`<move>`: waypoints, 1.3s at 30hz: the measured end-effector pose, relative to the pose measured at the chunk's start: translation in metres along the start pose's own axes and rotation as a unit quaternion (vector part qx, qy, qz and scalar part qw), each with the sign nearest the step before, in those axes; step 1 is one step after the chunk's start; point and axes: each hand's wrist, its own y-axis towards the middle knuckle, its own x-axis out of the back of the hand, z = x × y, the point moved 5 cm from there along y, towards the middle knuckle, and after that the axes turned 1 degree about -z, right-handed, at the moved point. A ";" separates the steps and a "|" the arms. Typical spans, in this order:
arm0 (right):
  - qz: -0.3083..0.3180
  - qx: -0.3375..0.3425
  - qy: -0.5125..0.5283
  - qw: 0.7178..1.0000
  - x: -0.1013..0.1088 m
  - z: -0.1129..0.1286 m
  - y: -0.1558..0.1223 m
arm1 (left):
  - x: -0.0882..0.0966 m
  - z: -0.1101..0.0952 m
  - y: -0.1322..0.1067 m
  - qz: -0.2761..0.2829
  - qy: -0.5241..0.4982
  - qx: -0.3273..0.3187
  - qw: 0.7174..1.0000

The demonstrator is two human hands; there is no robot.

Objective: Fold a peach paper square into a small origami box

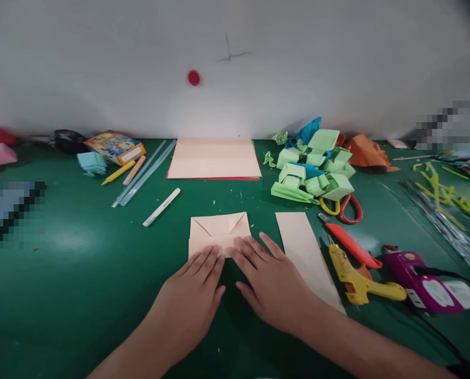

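Observation:
A folded piece of peach paper [220,225] lies on the green table in front of me, with diagonal creases running in from its two far corners. My left hand [193,289] lies over its near left edge, fingers stretched flat on the paper. From the other side my right hand [272,279] presses flat fingers on the near right part, its little finger spread away. Both thumbs stay off the paper. The fingers hide the near edge. Just right of my right hand lies a long strip of peach paper [303,247], partly covered by my forearm.
Peach sheets [215,158] are stacked by the wall. Folded green paper pieces [321,171] pile up right of them, near scissors [351,209]. A red cutter [355,246], yellow glue gun [355,276] and purple power strip [424,281] lie right. Glue sticks [148,173] lie left.

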 end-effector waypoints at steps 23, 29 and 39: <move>-0.065 -0.024 -0.057 0.996 0.012 -0.009 0.008 | 0.025 0.039 0.029 0.059 0.001 0.116 0.991; -0.020 -0.040 -0.070 0.997 0.025 -0.023 0.065 | 0.022 0.067 0.076 0.188 -0.050 0.095 0.976; -0.025 -0.061 -0.026 0.997 0.024 -0.036 0.090 | 0.015 0.089 0.090 0.143 0.004 0.090 0.986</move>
